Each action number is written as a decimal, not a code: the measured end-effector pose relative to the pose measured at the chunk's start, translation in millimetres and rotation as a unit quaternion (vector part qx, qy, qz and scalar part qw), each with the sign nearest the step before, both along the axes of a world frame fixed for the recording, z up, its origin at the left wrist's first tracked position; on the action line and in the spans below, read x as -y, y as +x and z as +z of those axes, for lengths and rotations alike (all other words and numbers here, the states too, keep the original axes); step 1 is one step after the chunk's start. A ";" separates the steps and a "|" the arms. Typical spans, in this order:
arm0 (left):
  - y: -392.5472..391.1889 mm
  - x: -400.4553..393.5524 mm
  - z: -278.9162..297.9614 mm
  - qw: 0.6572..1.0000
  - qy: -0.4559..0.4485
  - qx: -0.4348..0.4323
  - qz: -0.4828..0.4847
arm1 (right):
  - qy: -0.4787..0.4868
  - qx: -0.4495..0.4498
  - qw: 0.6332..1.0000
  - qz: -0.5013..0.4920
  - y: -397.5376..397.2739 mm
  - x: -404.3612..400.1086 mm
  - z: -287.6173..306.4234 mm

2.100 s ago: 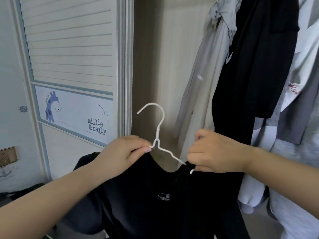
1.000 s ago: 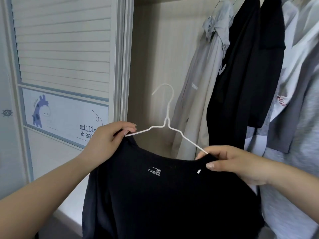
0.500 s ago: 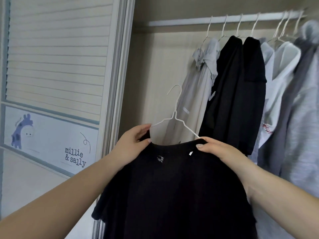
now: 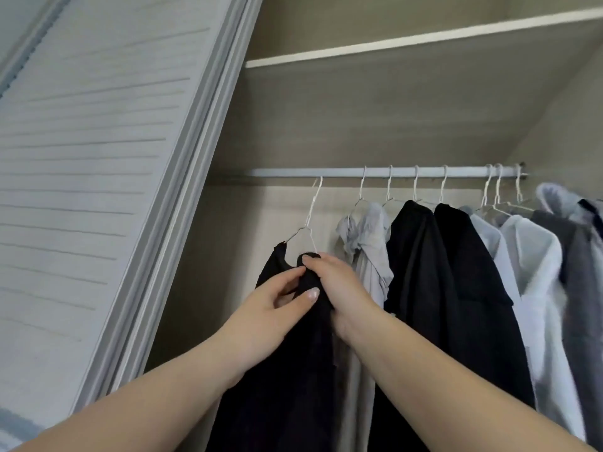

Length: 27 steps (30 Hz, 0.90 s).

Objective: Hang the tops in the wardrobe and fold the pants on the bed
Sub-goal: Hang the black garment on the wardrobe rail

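Black top [image 4: 293,370] on hanger [image 4: 310,216], pinched between left hand [image 4: 274,305] and right hand [image 4: 336,288].

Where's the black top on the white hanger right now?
In the head view the black top hangs at centre, held by both hands, its white hanger hooked at the wardrobe rail, just left of the grey shirt.

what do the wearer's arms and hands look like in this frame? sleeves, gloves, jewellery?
Both forearms are bare as far as the frame shows: no sleeves in view. The left hand and right hand wear no gloves, and no rings, watch or bracelets are visible. The left thumb's nail looks pale and glossy, possibly polished. No markings can be seen.
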<state>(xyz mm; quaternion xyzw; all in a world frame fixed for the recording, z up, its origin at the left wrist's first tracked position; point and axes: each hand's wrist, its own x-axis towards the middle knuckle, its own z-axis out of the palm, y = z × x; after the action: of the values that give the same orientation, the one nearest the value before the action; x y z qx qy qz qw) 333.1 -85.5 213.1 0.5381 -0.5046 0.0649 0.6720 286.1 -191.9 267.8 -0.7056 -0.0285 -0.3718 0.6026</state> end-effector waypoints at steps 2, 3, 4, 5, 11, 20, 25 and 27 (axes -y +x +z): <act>12.1 12.8 22.5 0.999 -0.010 0.037 0.013 | 0.001 0.042 0.999 -0.011 22.9 11.3 30.9; 19.6 20.1 34.3 0.998 -0.012 0.053 0.016 | 0.000 0.060 0.998 -0.014 35.2 17.6 47.9; 26.6 25.8 44.4 0.998 -0.012 0.066 0.018 | 0.001 0.073 0.997 -0.021 46.1 22.3 63.2; 31.7 28.5 53.0 0.997 -0.009 0.078 0.028 | 0.002 0.079 0.996 -0.033 54.2 24.6 75.9; 67.5 59.7 104.8 0.985 -0.023 0.153 0.081 | 0.003 0.100 0.993 -0.063 101.8 49.9 151.3; 93.4 92.0 133.1 0.956 0.041 0.228 0.180 | 0.027 0.113 0.989 -0.091 149.0 98.6 173.8; 101.6 100.4 115.7 0.954 0.071 0.240 0.167 | 0.021 0.103 0.991 -0.085 150.8 111.4 155.1; 100.3 101.1 111.6 0.957 0.061 0.237 0.154 | 0.000 0.085 0.991 -0.100 143.1 113.3 152.5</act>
<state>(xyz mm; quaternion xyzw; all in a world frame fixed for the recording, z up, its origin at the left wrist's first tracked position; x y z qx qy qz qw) 433.5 -186.6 324.7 0.6185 -0.5635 0.2621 0.4810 429.2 -305.2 420.4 -0.6706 -0.0094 -0.4890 0.5577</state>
